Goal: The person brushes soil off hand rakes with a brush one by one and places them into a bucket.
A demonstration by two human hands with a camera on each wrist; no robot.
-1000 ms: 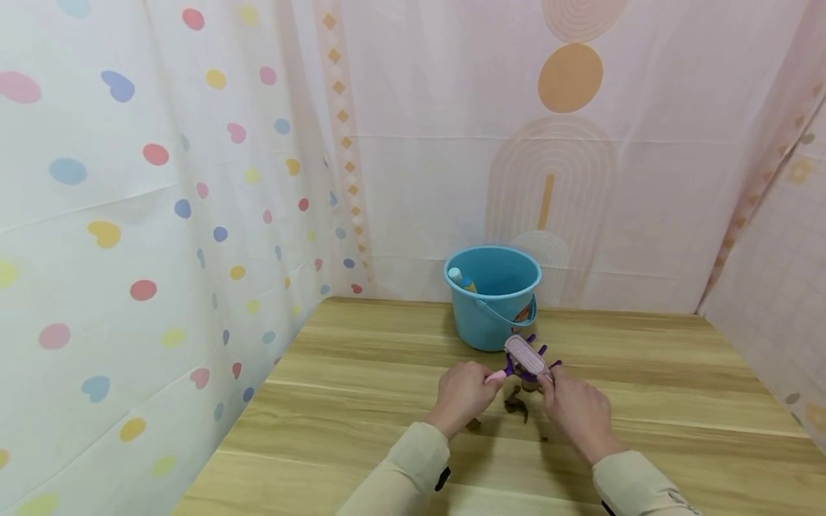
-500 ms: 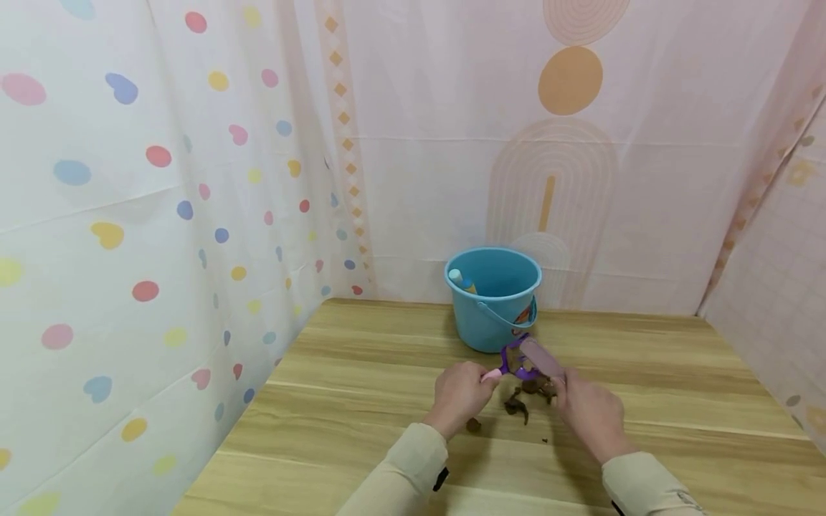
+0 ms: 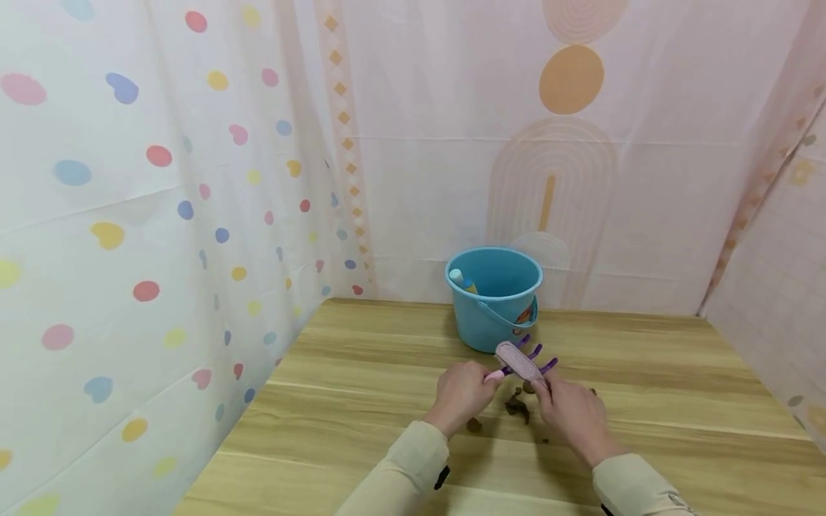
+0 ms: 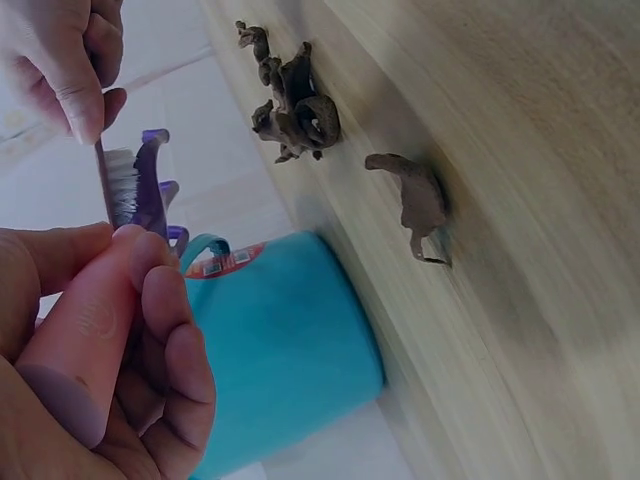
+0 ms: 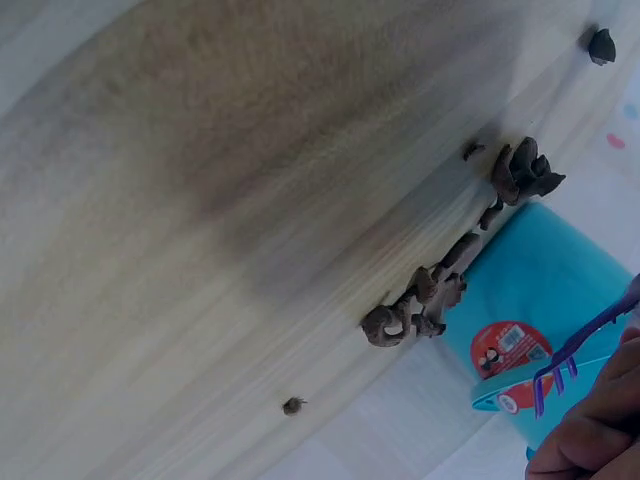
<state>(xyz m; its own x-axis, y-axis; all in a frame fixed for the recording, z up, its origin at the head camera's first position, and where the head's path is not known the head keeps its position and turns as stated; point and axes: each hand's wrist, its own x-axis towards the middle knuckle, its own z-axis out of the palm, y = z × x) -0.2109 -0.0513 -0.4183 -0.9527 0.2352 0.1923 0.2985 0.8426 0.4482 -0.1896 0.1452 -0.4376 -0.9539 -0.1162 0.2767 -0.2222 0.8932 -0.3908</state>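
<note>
My left hand [image 3: 461, 398] grips the pink handle [image 4: 75, 345] of a small hand rake with purple tines [image 3: 548, 365]. In my right hand [image 3: 573, 416] is a pale pink brush [image 3: 518, 360], its back turned up. White bristles [image 4: 121, 188] press against the purple part of the rake in the left wrist view. Both tools are held above the table. Below them lie dark brown, curled, dried pieces [image 4: 295, 110], and a single flat one [image 4: 415, 200] lies nearer my left hand. The brush covers part of the rake head in the head view.
A blue bucket [image 3: 490, 319] stands just behind the tools, its handle hanging down in front. Inside it a light blue-capped item [image 3: 456, 276] leans on the left wall. The wooden table [image 3: 361, 358] meets patterned curtains at the back and left.
The brush swung right along the rake, then came back left across its neck. The rake rolled in my left hand, and its tines now fan out to the right. The bucket stayed put.
</note>
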